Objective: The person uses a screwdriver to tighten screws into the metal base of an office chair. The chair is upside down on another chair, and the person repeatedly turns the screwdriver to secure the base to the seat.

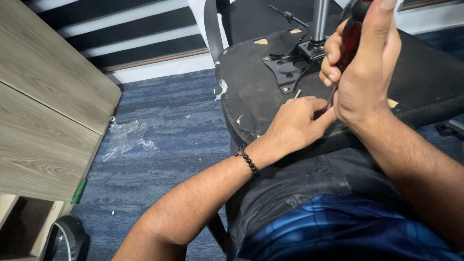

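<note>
An upturned black chair seat (251, 92) rests across my lap, its underside facing up. A black metal mounting plate (285, 70) and a chrome gas-lift column (320, 21) stand on it. My right hand (365, 67) grips a screwdriver with a dark red handle (350, 36), held upright, its shaft running down behind my left fingers. My left hand (295, 123) pinches at the shaft's tip on the seat underside. A screw (297, 93) sticks up just beyond my left fingers, beside the plate's corner. A black bead bracelet (249, 162) circles my left wrist.
A grey wood-grain desk (43, 111) fills the left side, a green object (79, 191) at its lower edge. Crumpled clear plastic wrap (126, 138) lies on the blue carpet (169, 145). A black-and-white striped wall runs behind. A black curved object (67, 237) sits at bottom left.
</note>
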